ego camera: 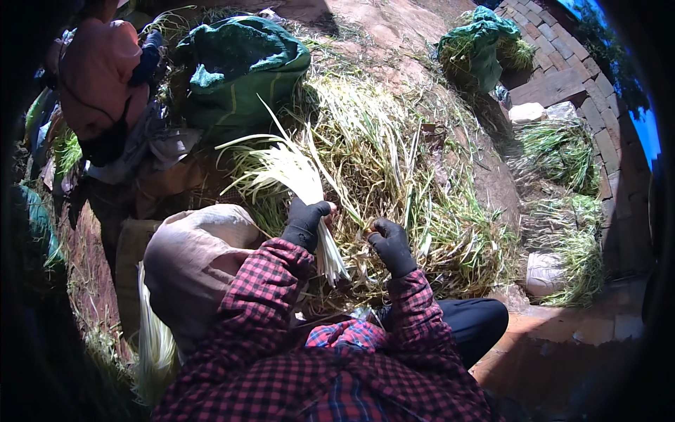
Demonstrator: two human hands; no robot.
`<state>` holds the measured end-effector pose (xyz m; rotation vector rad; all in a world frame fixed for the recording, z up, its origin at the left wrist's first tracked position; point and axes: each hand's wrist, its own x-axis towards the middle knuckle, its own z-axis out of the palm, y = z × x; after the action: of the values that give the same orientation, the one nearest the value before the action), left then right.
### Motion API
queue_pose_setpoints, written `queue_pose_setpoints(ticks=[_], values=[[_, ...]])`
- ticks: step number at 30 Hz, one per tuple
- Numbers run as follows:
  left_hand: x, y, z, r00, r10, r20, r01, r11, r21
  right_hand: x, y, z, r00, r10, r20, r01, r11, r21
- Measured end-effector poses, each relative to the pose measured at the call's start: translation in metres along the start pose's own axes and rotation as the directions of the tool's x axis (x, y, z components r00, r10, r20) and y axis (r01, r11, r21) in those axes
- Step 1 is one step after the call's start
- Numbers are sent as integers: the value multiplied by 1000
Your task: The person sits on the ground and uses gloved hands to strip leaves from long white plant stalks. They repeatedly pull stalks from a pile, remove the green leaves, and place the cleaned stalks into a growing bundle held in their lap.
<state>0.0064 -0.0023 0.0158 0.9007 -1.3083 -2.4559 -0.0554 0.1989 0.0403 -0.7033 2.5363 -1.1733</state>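
My left hand, in a dark glove with bare fingertips, grips a bundle of pale plant stalks. The stalks fan out beyond the fist, and their lower ends hang below it. To its right, my right hand, gloved alike, has its thumb and fingers pinched on a thin yellowish stalk that slants up toward the bundle. Both hands are above a large heap of loose green and straw-coloured stalks. Whether the pinched stalk touches the bundle is hard to tell.
A green woven sack stands beyond the heap, beside a person in a pink top. Pale cloth covers my left knee, with a bundle of pale stalks beside it. Stacked grass bundles lie along the brick wall at right.
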Motion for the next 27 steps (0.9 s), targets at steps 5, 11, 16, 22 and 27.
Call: queue_pose_setpoints(ticks=[5, 11, 16, 22, 27], values=[[8, -18, 3, 995, 75, 61, -75, 997, 7, -6, -8, -3, 982, -58, 181, 51, 998, 48], [-10, -3, 16, 991, 111, 78, -119, 986, 115, -4, -34, 19, 987, -136, 90, 120, 978, 169], [-12, 0, 17, 989, 86, 119, -88, 996, 14, -1, -34, 22, 996, 37, 86, -68, 914, 401], [-12, 1, 15, 989, 151, 10, -151, 984, 90, -10, 32, 42, 996, 90, 23, -87, 990, -113], [-25, 37, 16, 985, 129, 112, -115, 986, -122, -23, 104, 31, 946, 297, -128, -323, 841, -434]])
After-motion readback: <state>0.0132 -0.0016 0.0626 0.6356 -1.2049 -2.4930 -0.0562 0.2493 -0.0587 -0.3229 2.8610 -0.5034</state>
